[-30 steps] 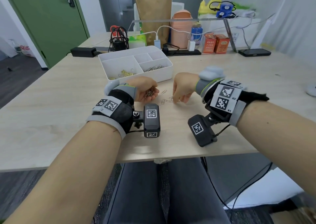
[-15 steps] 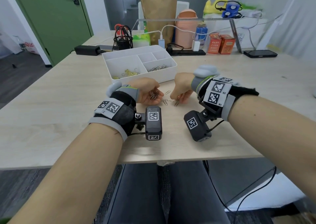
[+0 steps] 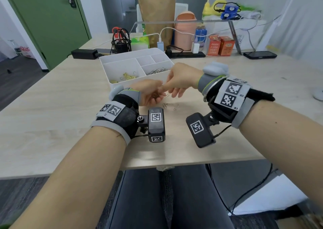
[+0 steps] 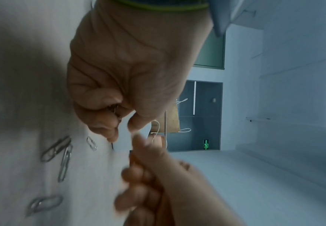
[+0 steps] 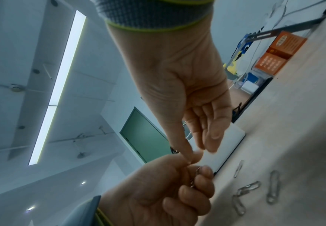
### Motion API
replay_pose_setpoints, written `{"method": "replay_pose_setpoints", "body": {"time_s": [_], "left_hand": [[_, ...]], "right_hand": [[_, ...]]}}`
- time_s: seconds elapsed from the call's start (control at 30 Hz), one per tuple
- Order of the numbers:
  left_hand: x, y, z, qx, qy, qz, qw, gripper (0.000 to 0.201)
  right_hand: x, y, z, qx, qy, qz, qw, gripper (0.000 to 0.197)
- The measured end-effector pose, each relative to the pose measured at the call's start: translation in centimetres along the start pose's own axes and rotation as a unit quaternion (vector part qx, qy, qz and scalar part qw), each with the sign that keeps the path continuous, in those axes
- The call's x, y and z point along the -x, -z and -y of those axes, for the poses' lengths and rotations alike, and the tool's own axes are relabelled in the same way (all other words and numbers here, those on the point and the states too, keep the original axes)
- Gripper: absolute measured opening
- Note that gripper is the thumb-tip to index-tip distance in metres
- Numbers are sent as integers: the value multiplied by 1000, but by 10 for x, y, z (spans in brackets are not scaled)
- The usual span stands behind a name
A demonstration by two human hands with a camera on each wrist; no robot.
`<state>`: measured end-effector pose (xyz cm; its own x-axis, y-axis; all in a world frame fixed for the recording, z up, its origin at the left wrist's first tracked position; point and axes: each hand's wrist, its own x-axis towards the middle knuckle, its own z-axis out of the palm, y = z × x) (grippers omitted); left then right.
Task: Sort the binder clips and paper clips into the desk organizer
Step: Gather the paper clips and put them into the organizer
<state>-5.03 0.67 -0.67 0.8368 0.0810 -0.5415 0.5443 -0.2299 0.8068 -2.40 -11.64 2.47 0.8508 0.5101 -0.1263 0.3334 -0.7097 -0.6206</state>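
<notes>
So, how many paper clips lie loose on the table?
4 silver wire paper clips: one nearest the white plastic organizer, two touching end to end, one apart. The left hand and right hand may hide more.

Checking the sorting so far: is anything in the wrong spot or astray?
No missort visible: gold binder clips and silver paper clips sit in separate organizer compartments. A few loose paper clips lie unsorted on the table.
</notes>
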Motion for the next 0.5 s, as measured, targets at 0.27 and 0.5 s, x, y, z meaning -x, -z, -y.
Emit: {"method": "replay_pose_setpoints", "body": {"time_s": [0.27, 0.5], "left_hand": [[0, 4, 4, -32, -6, -8, 999, 35], [0, 13, 7, -31, 5, -19, 999, 35]], "right_hand": [[5, -12, -23, 104, -151, 73, 980, 19], [-11, -8, -26, 101, -122, 8, 987, 8]]}}
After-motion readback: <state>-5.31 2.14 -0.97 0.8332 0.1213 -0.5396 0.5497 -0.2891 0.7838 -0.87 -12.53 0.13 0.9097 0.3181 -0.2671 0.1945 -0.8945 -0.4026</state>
